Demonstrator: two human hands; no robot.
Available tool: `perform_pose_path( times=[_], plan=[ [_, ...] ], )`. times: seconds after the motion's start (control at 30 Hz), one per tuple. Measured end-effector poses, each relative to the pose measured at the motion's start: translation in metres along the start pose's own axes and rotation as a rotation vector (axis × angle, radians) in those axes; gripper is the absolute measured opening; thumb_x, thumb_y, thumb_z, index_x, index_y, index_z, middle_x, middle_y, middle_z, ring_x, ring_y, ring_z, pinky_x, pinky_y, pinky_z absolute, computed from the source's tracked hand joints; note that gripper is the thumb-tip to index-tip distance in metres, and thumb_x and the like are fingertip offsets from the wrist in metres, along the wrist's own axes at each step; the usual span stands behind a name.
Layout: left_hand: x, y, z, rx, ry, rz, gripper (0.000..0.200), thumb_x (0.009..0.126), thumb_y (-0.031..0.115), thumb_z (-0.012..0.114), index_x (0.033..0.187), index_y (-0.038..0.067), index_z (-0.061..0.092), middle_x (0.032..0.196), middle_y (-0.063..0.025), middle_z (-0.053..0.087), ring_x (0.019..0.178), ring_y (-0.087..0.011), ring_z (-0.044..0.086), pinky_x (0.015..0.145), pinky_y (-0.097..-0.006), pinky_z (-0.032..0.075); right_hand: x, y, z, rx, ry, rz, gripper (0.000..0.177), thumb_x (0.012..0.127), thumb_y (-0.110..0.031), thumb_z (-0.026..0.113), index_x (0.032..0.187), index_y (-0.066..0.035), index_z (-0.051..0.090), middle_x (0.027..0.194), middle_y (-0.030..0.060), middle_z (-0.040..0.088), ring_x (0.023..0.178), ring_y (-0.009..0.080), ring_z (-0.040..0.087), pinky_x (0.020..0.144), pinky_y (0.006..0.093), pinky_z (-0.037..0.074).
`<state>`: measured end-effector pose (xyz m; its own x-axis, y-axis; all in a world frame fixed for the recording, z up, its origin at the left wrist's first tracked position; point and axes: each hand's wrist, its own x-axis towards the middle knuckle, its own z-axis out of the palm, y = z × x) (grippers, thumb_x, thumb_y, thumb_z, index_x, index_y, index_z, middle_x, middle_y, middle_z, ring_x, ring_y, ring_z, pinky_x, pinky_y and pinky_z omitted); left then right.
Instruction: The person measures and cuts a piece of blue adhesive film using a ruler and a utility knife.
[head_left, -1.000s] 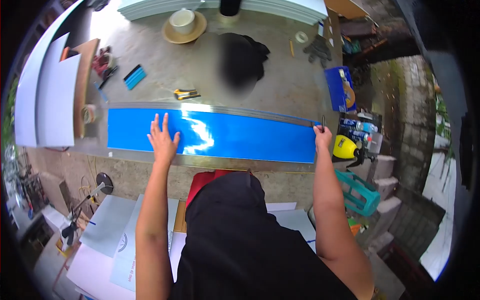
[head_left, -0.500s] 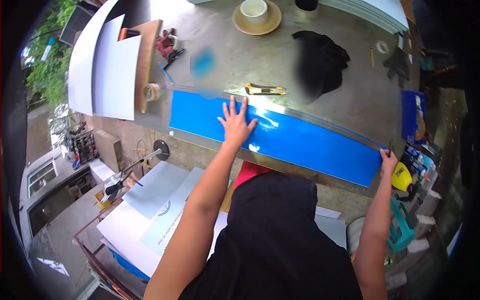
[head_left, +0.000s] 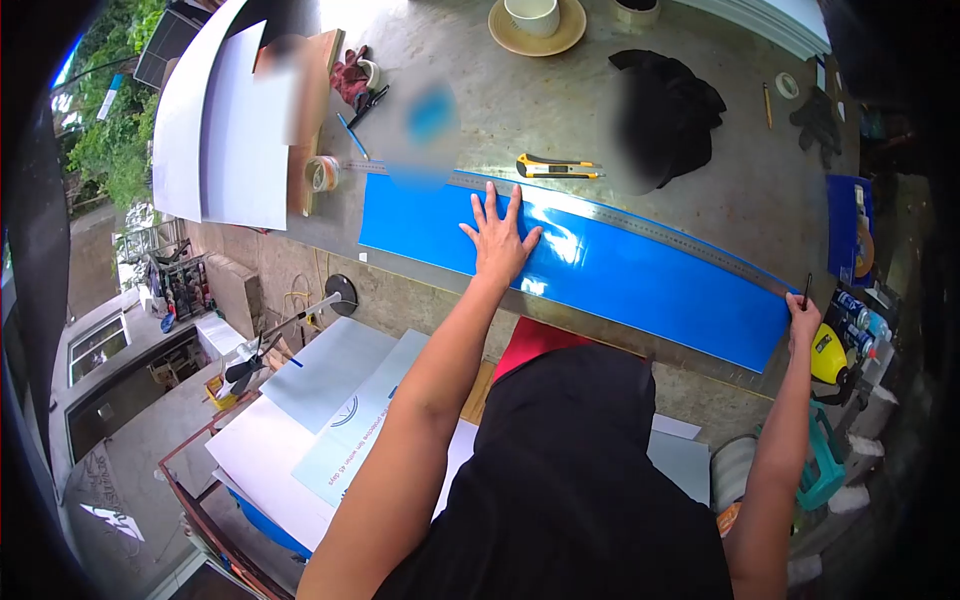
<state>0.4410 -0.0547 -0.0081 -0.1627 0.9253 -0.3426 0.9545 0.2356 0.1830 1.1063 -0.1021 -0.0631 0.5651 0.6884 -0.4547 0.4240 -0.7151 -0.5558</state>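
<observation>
A long, glossy blue sheet lies across the near side of the table. Along its far edge runs a long metal ruler. My left hand rests flat on the sheet with its fingers spread, the fingertips reaching the ruler. At the right end of the ruler, my right hand is closed around a thin dark pen-like tool that points up. Its exact kind is too small to tell. Just beyond the ruler lies a yellow and black utility knife.
Farther back are a black cloth, a cup on a plate and a dark glove. A tape roll and white panels stand left. A yellow bottle-like object is right. Pale sheets lie behind me.
The whole view has shifted, so things appear slightly farther right. The ruler shows more clearly over the sheet's far edge. Both hands keep nearly the same pose.
</observation>
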Motion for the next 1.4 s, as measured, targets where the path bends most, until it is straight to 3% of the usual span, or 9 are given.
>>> perform_pose_path(
  times=[0.13, 0.27, 0.33, 0.43, 0.5, 0.6, 0.87, 1.1, 1.4],
  plan=[
    [-0.001, -0.01, 0.011, 0.029, 0.068, 0.047, 0.092, 0.091, 0.057, 0.076, 0.169, 0.03, 0.033, 0.177, -0.0199, 0.017, 0.16, -0.0545, 0.013, 0.112, -0.0885, 0.019, 0.014, 0.024, 0.003, 0.082, -0.007, -0.128, 0.025, 0.089, -0.022, 0.088, 0.093, -0.001, 0.074, 0.085, -0.0002, 0.069, 0.077, 0.0095, 0.058, 0.07, 0.0278, 0.048],
    [0.004, -0.014, 0.014, -0.008, 0.075, 0.037, 0.09, 0.09, 0.052, 0.078, 0.167, 0.032, 0.037, 0.177, -0.0167, 0.02, 0.161, -0.0534, 0.013, 0.114, -0.088, 0.015, -0.018, -0.017, 0.003, -0.1, 0.077, -0.159, 0.038, 0.083, -0.036, 0.091, 0.088, 0.0, 0.077, 0.081, 0.0054, 0.073, 0.076, 0.0135, 0.063, 0.07, 0.0346, 0.052],
    [0.006, -0.02, 0.017, -0.025, 0.107, 0.053, 0.091, 0.091, 0.05, 0.08, 0.168, 0.032, 0.035, 0.177, -0.0165, 0.022, 0.16, -0.0528, 0.016, 0.113, -0.0876, 0.017, -0.023, -0.027, 0.003, -0.15, 0.079, -0.126, 0.038, 0.082, -0.034, 0.092, 0.089, 0.0, 0.077, 0.083, 0.0066, 0.074, 0.077, 0.0145, 0.065, 0.071, 0.0351, 0.053],
    [-0.001, -0.025, 0.03, -0.061, 0.199, 0.085, 0.088, 0.093, 0.049, 0.078, 0.168, 0.031, 0.035, 0.176, -0.016, 0.025, 0.16, -0.0501, 0.021, 0.117, -0.0835, 0.019, -0.024, -0.029, 0.005, 0.069, 0.032, -0.094, 0.025, 0.081, -0.02, 0.092, 0.089, -0.001, 0.077, 0.083, 0.0092, 0.076, 0.075, 0.0162, 0.067, 0.069, 0.0349, 0.054],
    [-0.013, -0.01, 0.034, 0.066, 0.37, 0.162, 0.082, 0.097, 0.047, 0.075, 0.167, 0.029, 0.036, 0.175, -0.0153, 0.028, 0.16, -0.0462, 0.025, 0.121, -0.0764, 0.021, -0.024, -0.029, 0.006, 0.074, 0.028, -0.101, 0.023, 0.082, -0.017, 0.092, 0.088, -0.001, 0.077, 0.083, 0.0086, 0.077, 0.074, 0.0165, 0.069, 0.068, 0.034, 0.054],
    [-0.04, 0.035, 0.043, 0.033, 0.35, 0.207, 0.078, 0.1, 0.044, 0.073, 0.167, 0.028, 0.038, 0.174, -0.0145, 0.028, 0.16, -0.0426, 0.026, 0.125, -0.0709, 0.02, -0.025, -0.032, 0.003, 0.029, 0.019, -0.108, 0.023, 0.083, -0.019, 0.091, 0.088, -0.001, 0.078, 0.081, 0.01, 0.077, 0.074, 0.0181, 0.071, 0.068, 0.0349, 0.055],
    [-0.066, 0.154, 0.087, -0.075, 0.381, 0.18, 0.071, 0.103, 0.045, 0.068, 0.166, 0.031, 0.04, 0.174, -0.0137, 0.026, 0.161, -0.0421, 0.025, 0.125, -0.0709, 0.015, 0.001, -0.056, -0.021, -0.153, -0.153, -0.255, 0.028, 0.083, -0.025, 0.09, 0.089, -0.001, 0.078, 0.079, 0.0123, 0.076, 0.073, 0.0224, 0.074, 0.07, 0.038, 0.057],
    [-0.066, 0.17, 0.126, 0.004, 0.509, 0.136, 0.06, 0.105, 0.044, 0.063, 0.162, 0.03, 0.049, 0.169, -0.0138, 0.039, 0.158, -0.0429, 0.031, 0.124, -0.0727, 0.016, -0.001, -0.061, -0.031, -0.209, -0.254, -0.303, 0.034, 0.08, -0.029, 0.093, 0.09, 0.0, 0.078, 0.079, 0.0144, 0.077, 0.073, 0.0267, 0.075, 0.07, 0.0393, 0.057],
    [-0.065, 0.166, 0.127, 0.079, 0.519, 0.156, 0.055, 0.11, 0.044, 0.053, 0.163, 0.029, 0.049, 0.169, -0.0148, 0.04, 0.156, -0.0371, 0.036, 0.125, -0.067, 0.019, -0.002, -0.062, -0.031, -0.212, -0.266, -0.337, 0.033, 0.08, -0.029, 0.093, 0.089, 0.0, 0.079, 0.079, 0.0146, 0.078, 0.075, 0.0277, 0.077, 0.073, 0.0398, 0.059]
  ],
)
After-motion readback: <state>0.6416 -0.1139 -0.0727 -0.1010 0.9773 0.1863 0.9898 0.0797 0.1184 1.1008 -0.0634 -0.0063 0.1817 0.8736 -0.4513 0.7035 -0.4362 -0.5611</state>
